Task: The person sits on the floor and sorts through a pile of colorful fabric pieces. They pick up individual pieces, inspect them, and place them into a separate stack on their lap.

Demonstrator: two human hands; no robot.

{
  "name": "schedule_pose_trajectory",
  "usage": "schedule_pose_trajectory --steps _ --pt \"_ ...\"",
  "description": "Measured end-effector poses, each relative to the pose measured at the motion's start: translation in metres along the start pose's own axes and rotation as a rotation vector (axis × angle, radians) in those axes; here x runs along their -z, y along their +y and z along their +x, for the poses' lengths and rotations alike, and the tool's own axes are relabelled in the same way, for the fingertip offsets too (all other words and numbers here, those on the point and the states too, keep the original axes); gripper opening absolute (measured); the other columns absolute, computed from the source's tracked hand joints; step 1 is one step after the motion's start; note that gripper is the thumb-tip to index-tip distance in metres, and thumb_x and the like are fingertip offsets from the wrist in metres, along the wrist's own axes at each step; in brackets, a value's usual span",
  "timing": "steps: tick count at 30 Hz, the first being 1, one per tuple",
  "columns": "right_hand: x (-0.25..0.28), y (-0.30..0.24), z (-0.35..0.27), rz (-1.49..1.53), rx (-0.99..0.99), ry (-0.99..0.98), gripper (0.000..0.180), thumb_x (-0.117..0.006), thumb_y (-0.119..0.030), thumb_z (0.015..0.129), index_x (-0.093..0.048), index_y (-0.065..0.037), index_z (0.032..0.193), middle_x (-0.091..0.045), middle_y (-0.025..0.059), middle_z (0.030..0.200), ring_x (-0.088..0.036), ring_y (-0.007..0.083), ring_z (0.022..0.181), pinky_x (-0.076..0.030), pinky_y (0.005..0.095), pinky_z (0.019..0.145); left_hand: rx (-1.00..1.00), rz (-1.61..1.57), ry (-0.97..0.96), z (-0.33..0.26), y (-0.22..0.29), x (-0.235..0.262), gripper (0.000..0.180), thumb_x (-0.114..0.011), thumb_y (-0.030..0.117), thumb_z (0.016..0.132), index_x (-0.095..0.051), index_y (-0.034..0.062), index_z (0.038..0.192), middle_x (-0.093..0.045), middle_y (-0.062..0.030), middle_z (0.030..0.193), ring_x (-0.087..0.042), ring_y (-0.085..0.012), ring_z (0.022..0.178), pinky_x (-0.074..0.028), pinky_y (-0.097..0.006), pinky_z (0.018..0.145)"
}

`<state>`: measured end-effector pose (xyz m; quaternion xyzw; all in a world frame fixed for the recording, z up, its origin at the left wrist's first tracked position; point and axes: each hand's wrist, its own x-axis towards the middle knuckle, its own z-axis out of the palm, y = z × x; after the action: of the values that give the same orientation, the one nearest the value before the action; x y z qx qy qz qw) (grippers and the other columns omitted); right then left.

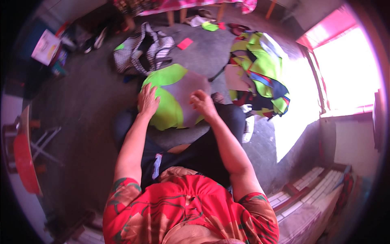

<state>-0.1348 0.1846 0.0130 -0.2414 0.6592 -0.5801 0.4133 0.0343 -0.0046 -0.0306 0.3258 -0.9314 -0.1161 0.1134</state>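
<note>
A lime-green and brownish-grey piece (170, 107), looking like fabric pieces laid together, lies spread in front of my crossed legs. On its left green edge rests my left hand (148, 101), palm down with the fingers apart. My right hand (203, 104) is over the grey part (197, 83) near its right side, fingers bent and a little spread, with nothing visible in them. Whether its fingertips touch the cloth is hard to see. Just beyond the piece sits a black-and-white patterned bag (122, 55), slumped with its handles up.
A heap of cloth scraps (260, 61), green, grey, dark and blue, lies to my right on the floor. Farther off are a red scrap (185, 44) and a green scrap (210, 26). A red round-edged object (25, 162) stands left; a bright window (349, 73) is right.
</note>
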Motion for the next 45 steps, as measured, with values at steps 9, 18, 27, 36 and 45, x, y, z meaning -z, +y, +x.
schedule_pose_trajectory --steps 9,18,27,36,45 --pt "0.002 -0.001 0.0 -0.042 0.044 0.017 0.011 -0.053 -0.011 0.087 -0.053 -0.001 0.092 -0.058 0.0051 0.077 -0.055 0.0114 0.066 -0.047 0.0256 0.057 -0.038 0.031 -0.235 -0.008 0.006 -0.017 0.06 -0.069 0.028 0.076 -0.042 0.0053 0.126 -0.029 -0.0153 0.141 -0.022 -0.0329 0.134 -0.027 -0.047 0.103" --pt "0.003 -0.013 -0.014 -0.053 0.108 0.023 0.012 -0.054 -0.012 0.089 -0.052 -0.002 0.094 -0.058 0.0037 0.079 -0.055 0.0113 0.065 -0.047 0.0267 0.056 0.044 0.045 -0.352 -0.006 0.008 -0.015 0.068 -0.067 0.029 0.077 -0.035 0.0058 0.132 -0.022 -0.0136 0.145 -0.015 -0.0321 0.137 -0.022 -0.046 0.107" --pt "0.086 -0.113 -0.067 0.035 0.442 0.392 0.009 -0.054 -0.01 0.09 -0.056 -0.005 0.096 -0.062 0.002 0.085 -0.057 0.0094 0.069 -0.046 0.0226 0.063 0.075 0.04 -0.388 -0.007 0.01 -0.013 0.07 -0.067 0.031 0.078 -0.032 0.0067 0.134 -0.017 -0.0123 0.147 -0.011 -0.0313 0.138 -0.021 -0.047 0.108" --pt "0.275 -0.119 -0.051 -0.933 0.263 1.145 0.065 -0.07 -0.037 0.075 -0.045 -0.001 0.124 -0.05 0.0198 0.123 -0.048 0.0332 0.114 -0.039 0.0406 0.096 0.079 0.05 -0.377 -0.005 0.011 -0.019 0.07 -0.066 0.031 0.078 -0.032 0.0059 0.134 -0.018 -0.0116 0.147 -0.011 -0.0308 0.138 -0.019 -0.048 0.108" --pt "0.296 -0.12 -0.023 -0.993 -0.136 1.011 0.093 -0.062 -0.064 0.069 -0.035 -0.005 0.135 -0.051 0.0205 0.123 -0.052 0.0344 0.111 -0.042 0.0435 0.092 0.091 0.018 -0.365 -0.005 0.007 -0.021 0.072 -0.069 0.029 0.076 -0.031 0.0066 0.134 -0.018 -0.0115 0.146 -0.01 -0.0309 0.138 -0.019 -0.048 0.108"
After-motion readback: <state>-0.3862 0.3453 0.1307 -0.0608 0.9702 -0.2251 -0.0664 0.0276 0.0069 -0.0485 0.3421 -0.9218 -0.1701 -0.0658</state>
